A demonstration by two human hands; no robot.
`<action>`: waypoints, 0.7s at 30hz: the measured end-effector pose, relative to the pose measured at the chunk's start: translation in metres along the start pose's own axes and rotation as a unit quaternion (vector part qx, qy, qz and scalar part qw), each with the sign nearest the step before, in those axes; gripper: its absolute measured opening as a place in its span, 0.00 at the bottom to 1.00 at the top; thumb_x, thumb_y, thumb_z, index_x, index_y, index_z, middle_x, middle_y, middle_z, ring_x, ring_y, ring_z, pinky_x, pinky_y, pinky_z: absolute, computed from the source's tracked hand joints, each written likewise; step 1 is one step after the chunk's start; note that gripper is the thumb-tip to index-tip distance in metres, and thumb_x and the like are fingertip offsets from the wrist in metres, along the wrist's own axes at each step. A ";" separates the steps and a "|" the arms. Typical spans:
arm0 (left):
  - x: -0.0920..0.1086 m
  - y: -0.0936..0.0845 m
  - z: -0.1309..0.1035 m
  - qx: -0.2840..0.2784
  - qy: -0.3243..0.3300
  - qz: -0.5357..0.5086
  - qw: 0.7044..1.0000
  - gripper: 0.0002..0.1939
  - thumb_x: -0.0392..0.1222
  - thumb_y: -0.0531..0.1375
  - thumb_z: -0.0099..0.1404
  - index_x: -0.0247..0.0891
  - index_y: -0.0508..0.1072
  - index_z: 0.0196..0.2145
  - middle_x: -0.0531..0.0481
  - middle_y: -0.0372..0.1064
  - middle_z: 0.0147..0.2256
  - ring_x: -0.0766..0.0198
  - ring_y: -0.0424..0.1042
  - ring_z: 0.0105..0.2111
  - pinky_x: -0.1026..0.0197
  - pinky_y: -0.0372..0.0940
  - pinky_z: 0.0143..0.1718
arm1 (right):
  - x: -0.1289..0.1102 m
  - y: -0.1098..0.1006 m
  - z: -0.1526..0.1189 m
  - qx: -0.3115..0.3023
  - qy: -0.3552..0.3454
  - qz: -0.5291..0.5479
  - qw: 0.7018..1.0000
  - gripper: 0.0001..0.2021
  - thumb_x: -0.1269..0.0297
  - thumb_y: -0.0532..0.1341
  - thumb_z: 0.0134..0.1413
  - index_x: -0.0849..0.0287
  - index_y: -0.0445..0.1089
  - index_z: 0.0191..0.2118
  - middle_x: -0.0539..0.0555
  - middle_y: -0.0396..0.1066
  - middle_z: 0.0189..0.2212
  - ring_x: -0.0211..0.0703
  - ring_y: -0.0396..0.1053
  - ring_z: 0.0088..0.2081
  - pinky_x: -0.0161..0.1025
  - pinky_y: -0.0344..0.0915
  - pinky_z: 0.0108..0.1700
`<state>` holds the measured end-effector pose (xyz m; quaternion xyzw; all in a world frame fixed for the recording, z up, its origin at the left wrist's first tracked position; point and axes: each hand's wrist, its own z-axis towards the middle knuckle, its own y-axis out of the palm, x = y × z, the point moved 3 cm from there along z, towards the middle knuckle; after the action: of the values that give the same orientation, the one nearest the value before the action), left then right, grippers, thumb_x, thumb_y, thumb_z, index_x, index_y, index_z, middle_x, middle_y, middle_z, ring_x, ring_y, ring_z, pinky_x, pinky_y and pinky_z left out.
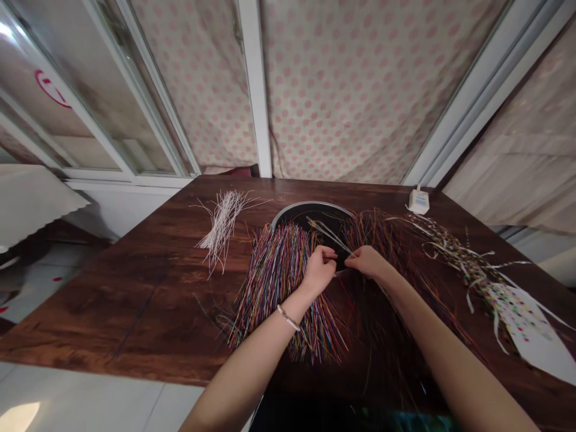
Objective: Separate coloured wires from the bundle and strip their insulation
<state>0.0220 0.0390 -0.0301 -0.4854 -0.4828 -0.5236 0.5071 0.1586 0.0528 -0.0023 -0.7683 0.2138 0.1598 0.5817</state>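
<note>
My right hand [365, 261] pinches a few thin pale strands [330, 233] that slant up and left over a round black pan [292, 211] with a silver rim. Beside it, my left hand [322, 267], a beaded bracelet on its wrist, has its fingers bent together at the pan's near side; anything between them is too small to make out. Under my left wrist spreads a thick bundle of multicoloured thin wires [274, 270], its upper ends at the pan's edge. Darker reddish-brown strands [391, 246] fan out around my right forearm.
A bundle of white strands [222, 222] lies on the dark wooden table [148, 270] at the left. To the right are white ribbons with coloured dots [472, 270], a white sheet [533, 336] and a small white box [419, 201]. A dotted curtain [351, 90] hangs behind.
</note>
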 end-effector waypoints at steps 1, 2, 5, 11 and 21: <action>0.001 0.000 -0.001 -0.002 -0.013 -0.010 1.000 0.11 0.25 0.54 0.50 0.34 0.65 0.31 0.47 0.70 0.30 0.67 0.70 0.32 0.64 0.64 0.34 | 0.004 -0.001 -0.001 -0.014 -0.005 0.023 1.000 0.11 0.60 0.56 0.44 0.62 0.65 0.20 0.44 0.49 0.10 0.30 0.50 0.13 0.31 0.47 0.16; 0.002 0.001 -0.002 -0.012 -0.029 -0.021 0.999 0.09 0.26 0.54 0.52 0.34 0.66 0.31 0.47 0.71 0.29 0.68 0.70 0.30 0.65 0.64 0.32 | 0.009 -0.001 -0.003 -0.034 -0.011 0.062 0.997 0.12 0.58 0.54 0.46 0.61 0.64 0.22 0.42 0.46 0.09 0.29 0.46 0.12 0.31 0.44 0.15; 0.007 0.007 -0.008 -0.075 -0.075 -0.057 0.993 0.06 0.34 0.54 0.56 0.32 0.70 0.31 0.46 0.71 0.28 0.68 0.69 0.27 0.67 0.63 0.27 | 0.015 0.004 -0.007 -0.113 -0.031 0.254 0.960 0.12 0.54 0.55 0.45 0.60 0.63 0.25 0.39 0.43 0.09 0.27 0.40 0.11 0.29 0.39 0.14; 0.017 0.008 -0.017 -0.086 -0.099 -0.103 0.986 0.15 0.44 0.60 0.53 0.33 0.74 0.38 0.45 0.72 0.30 0.67 0.70 0.27 0.66 0.63 0.27 | 0.006 0.011 -0.017 -0.148 -0.062 0.423 0.892 0.13 0.56 0.62 0.39 0.61 0.62 0.24 0.39 0.46 0.09 0.25 0.39 0.11 0.29 0.33 0.14; 0.016 0.002 -0.021 -0.154 -0.151 -0.132 0.968 0.20 0.53 0.58 0.54 0.37 0.73 0.40 0.43 0.71 0.39 0.64 0.69 0.36 0.64 0.60 0.34 | -0.009 0.011 -0.033 -0.073 -0.173 0.317 0.930 0.10 0.60 0.61 0.41 0.64 0.68 0.23 0.40 0.47 0.11 0.26 0.41 0.15 0.30 0.39 0.18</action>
<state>0.0236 0.0173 -0.0151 -0.5626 -0.5273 -0.5748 0.2739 0.1454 0.0197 0.0017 -0.6613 0.3298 0.4819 0.4709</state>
